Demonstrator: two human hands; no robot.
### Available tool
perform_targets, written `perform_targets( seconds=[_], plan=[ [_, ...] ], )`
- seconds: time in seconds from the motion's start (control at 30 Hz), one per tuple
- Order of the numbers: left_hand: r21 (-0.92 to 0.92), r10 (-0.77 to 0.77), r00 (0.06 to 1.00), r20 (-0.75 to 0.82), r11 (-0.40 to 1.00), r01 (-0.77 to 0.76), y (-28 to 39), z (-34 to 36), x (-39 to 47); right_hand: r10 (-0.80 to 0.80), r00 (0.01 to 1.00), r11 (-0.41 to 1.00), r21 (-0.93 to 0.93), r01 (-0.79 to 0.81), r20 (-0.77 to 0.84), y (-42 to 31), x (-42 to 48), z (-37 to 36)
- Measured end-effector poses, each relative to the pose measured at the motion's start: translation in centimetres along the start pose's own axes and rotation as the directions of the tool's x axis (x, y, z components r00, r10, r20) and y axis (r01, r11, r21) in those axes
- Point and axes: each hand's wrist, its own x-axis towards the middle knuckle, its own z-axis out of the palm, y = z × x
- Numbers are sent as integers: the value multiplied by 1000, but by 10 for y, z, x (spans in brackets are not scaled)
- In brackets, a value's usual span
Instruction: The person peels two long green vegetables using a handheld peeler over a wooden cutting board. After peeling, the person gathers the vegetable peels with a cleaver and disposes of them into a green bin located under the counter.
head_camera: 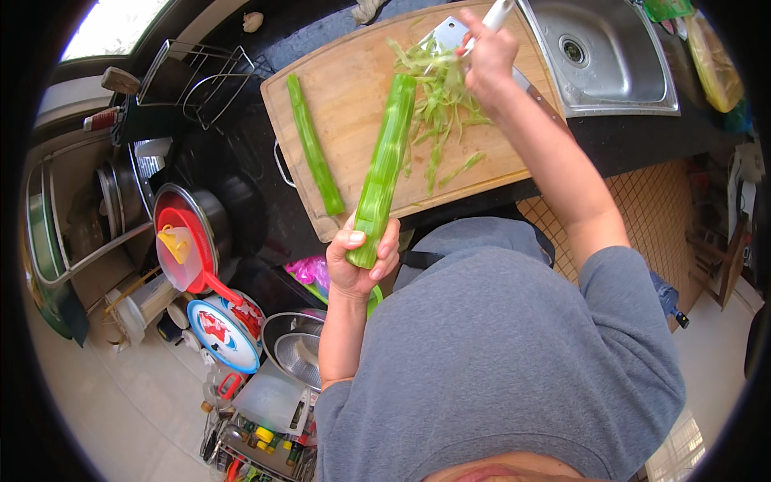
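My left hand [362, 253] grips the lower end of a thick, peeled green stem [384, 162], which slants up over the wooden cutting board [361, 90]. A thinner green stem [314, 144] lies on the board's left part. Near the board's upper right, my right hand [491, 51] is closed around the white handle of a tool [499, 13]; the working end is blurred, so its kind is unclear. Green peelings [443, 114] are heaped beneath and beside that hand. A cleaver's metal blade [449, 35] lies partly under them, and its brown handle [545, 108] is partly behind my right forearm.
The steel sink [620, 54] adjoins the board on the right. On the left are a wire rack [199, 78], a steel bowl [220, 223] with a red strainer [208, 253], and a lidded enamel pot [223, 334]. A garlic bulb [253, 22] sits at the back.
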Motion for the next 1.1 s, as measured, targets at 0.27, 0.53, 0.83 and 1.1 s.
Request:
perform_targets(
  seconds=[0.27, 0.53, 0.83, 1.1],
  plan=[
    [-141, 7, 1000, -12, 990, -8, -9, 11, 23, 251, 924, 965, -5, -261, 288, 21, -108, -1],
    [10, -4, 1000, 24, 1000, 4, -6, 2, 16, 234, 970, 971, -58, -231, 68, 35, -58, 18],
    [-263, 21, 998, -55, 964, -35, -13, -8, 1, -234, 963, 972, -7, 235, -129, 23, 68, 0],
    [-96, 65, 959, -276, 991, -95, -22, -26, 10, -38, 962, 914, -381, 142, 269, 32, 18, -17]
  ],
)
